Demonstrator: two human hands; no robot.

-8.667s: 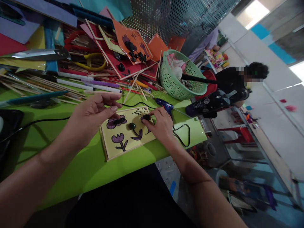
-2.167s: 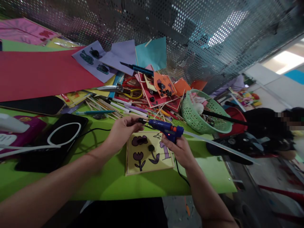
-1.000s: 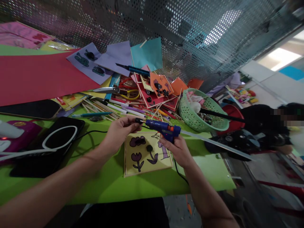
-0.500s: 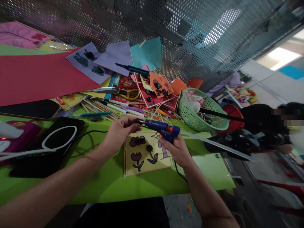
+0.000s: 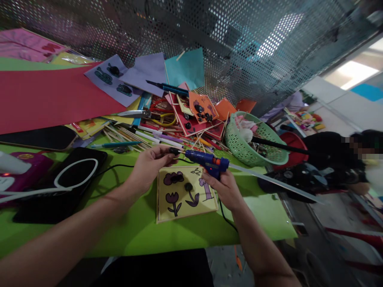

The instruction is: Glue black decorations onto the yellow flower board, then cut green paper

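My right hand (image 5: 223, 185) is wrapped round the handle of a blue glue gun (image 5: 206, 159), from whose back a long clear glue stick (image 5: 275, 181) sticks out. Between the fingertips of my left hand (image 5: 154, 161) is a small dark, shiny pebble-like piece (image 5: 173, 151). The gun's nozzle points left, very close to that piece; whether they touch I cannot tell. Below both hands lies a yellow card (image 5: 179, 205) with purple flower drawings, dark pieces on it and a thin wooden border.
Behind the card lie thin sticks, pens, scissors (image 5: 134, 114) and coloured cards. A green basket (image 5: 254, 137) stands at the right. On the left are a black phone-like slab (image 5: 38, 137), a white cable (image 5: 60, 179) and a purple device (image 5: 32, 163). A person (image 5: 332, 159) is at the far right.
The glue gun has shifted slightly right, so its nozzle is a little farther from the left fingertips. The dark piece shows more clearly; both hands keep their holds.
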